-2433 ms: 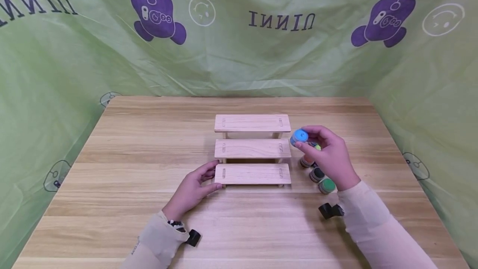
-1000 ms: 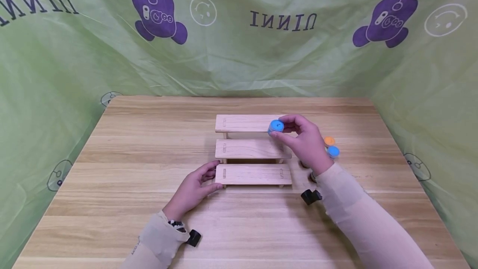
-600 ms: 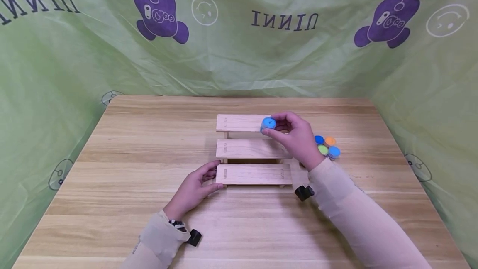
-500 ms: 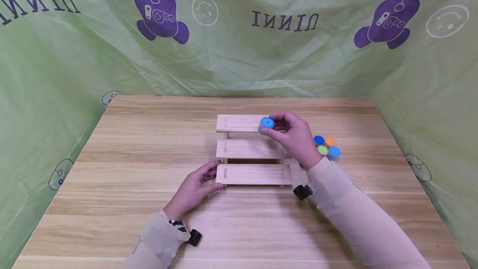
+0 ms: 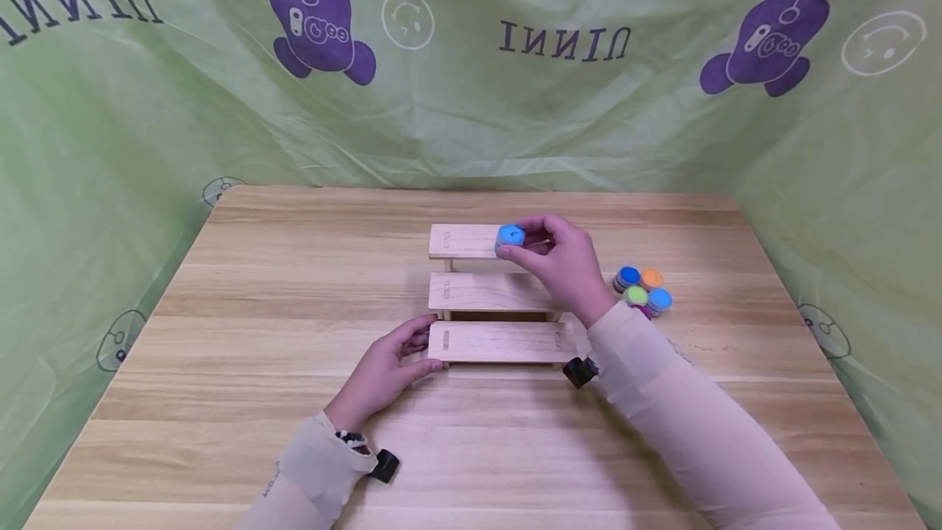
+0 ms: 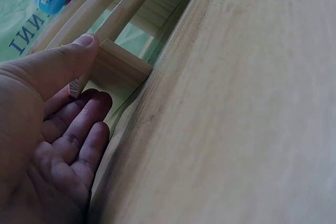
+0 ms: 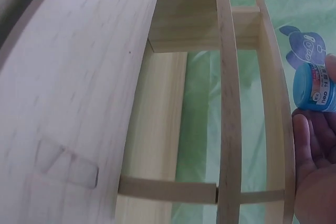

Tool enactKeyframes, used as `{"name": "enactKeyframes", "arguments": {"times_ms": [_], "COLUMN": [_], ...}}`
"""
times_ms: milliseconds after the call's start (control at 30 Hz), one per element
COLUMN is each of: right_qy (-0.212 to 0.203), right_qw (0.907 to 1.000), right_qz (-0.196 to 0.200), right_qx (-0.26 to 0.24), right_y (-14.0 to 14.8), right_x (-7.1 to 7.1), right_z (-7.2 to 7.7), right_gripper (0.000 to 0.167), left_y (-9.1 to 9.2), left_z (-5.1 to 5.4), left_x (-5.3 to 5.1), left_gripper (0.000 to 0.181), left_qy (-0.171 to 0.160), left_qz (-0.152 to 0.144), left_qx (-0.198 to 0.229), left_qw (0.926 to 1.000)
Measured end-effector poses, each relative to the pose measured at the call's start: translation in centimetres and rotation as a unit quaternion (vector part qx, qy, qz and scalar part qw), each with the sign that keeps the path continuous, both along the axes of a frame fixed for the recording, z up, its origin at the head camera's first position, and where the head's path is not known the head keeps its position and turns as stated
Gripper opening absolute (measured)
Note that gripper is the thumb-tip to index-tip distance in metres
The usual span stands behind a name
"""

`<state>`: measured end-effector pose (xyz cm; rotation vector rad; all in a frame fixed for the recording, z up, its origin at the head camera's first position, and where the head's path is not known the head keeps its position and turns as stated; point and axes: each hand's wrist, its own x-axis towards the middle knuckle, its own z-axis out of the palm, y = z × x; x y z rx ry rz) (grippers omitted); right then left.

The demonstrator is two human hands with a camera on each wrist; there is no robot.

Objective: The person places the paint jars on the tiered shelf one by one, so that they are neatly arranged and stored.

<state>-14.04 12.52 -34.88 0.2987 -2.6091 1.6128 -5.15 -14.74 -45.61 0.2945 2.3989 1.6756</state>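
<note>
Our left hand (image 5: 383,370) grips the rack (image 5: 489,293) at its lowest left end, likely steadying it; our right hand (image 5: 562,262) pinches the blue jar (image 5: 509,235) by its sides, probably keeping it upright, at the rack's top step (image 5: 464,240).

Over the wooden rack (image 5: 486,293), you have room along the left part of the top shelf, as far as the blue jar (image 5: 509,239) in your right hand (image 5: 565,262), which blocks that shelf's right end. Your left hand (image 5: 386,366) takes up the left end of the bottom shelf. In front, you can pass across the bare tabletop (image 5: 471,448) between the two sleeves. Your right sleeve (image 5: 684,407) bars the front way to the small jars (image 5: 660,298); approach them from the right, over open wood. Behind the rack, a strip of tabletop runs to the cloth (image 5: 471,125).
</note>
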Motion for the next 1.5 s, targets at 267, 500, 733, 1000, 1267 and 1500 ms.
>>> {"name": "enactKeyframes", "arguments": {"times_ms": [267, 500, 733, 1000, 1267, 1500], "right_qy": [-0.011, -0.007, -0.004, -0.012, -0.025, -0.038], "right_qw": [0.9999, 0.9999, 0.9998, 0.9997, 0.9992, 0.999], "right_qz": [0.009, 0.013, 0.018, 0.02, 0.025, 0.017], "right_qx": [0.008, 0.006, 0.003, -0.007, -0.018, -0.017], "right_y": [-1.3, -2.4, -3.4, -4.4, -5.3, -6.0], "right_x": [-0.4, -0.6, -0.8, -1.0, -1.0, -1.2], "right_z": [-0.1, 0.1, 0.1, 0.1, 0.3, 0.4], "right_gripper": [0.044, 0.041, 0.04, 0.039, 0.038, 0.039], "left_y": [0.0, 0.0, -0.1, 0.0, 0.1, 0.0], "left_z": [0.0, -0.1, -0.3, -0.1, 0.0, 0.1], "left_x": [0.0, -0.1, -0.2, -0.1, -0.1, -0.1], "left_gripper": [0.07, 0.071, 0.071, 0.07, 0.07, 0.069], "left_qy": [0.0, -0.001, -0.002, -0.002, -0.001, -0.002], "left_qz": [0.005, 0.004, -0.001, 0.001, -0.002, -0.001], "left_qx": [-0.005, -0.005, -0.001, -0.005, -0.003, -0.008], "left_qw": [1.0, 1.0, 1.0, 1.0, 1.0, 1.0]}}
